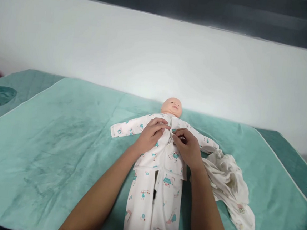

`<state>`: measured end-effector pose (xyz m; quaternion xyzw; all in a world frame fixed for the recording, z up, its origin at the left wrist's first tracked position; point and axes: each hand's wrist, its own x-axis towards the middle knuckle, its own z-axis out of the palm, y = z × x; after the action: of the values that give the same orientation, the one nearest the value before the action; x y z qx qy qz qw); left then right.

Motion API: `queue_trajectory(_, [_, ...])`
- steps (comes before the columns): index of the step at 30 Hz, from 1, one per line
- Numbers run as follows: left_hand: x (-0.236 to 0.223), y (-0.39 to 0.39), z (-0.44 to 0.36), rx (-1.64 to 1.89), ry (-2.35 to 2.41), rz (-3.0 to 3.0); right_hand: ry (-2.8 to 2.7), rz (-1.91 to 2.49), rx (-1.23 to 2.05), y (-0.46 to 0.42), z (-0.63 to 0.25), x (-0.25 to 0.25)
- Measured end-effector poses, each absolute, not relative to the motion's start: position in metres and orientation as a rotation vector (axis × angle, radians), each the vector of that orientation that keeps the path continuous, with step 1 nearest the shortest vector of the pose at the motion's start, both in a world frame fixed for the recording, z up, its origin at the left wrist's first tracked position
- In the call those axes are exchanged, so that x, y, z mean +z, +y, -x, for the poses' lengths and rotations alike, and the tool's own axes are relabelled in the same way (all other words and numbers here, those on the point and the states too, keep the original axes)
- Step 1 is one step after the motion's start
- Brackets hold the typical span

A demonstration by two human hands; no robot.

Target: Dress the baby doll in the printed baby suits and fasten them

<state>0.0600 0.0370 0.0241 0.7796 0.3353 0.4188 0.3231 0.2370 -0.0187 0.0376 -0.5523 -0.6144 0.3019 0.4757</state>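
Note:
A baby doll (171,106) lies on its back, dressed in a white printed baby jacket (153,158) with its sleeves spread to both sides. White printed trousers (140,207) cover the legs, with a dark gap down their middle. At the jacket's front opening, just under the neck, my left hand (153,133) pinches one edge. Facing it, my right hand (187,143) has its fingers closed on the other edge. The fastening between my fingertips is too small to make out.
Crumpled white cloth (231,177) with a faint print lies right of the doll, touching the right sleeve's end. A green cover (60,139) spreads over the bed, with a hole at far left. Behind stands a white wall (148,53).

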Motion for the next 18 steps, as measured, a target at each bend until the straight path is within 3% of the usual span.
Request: queue_trajectory(18, [0.031,0.034,-0.067,1.069,0.911,-1.975,-1.341,1.459,0.402,-0.007,-0.223,0.029])
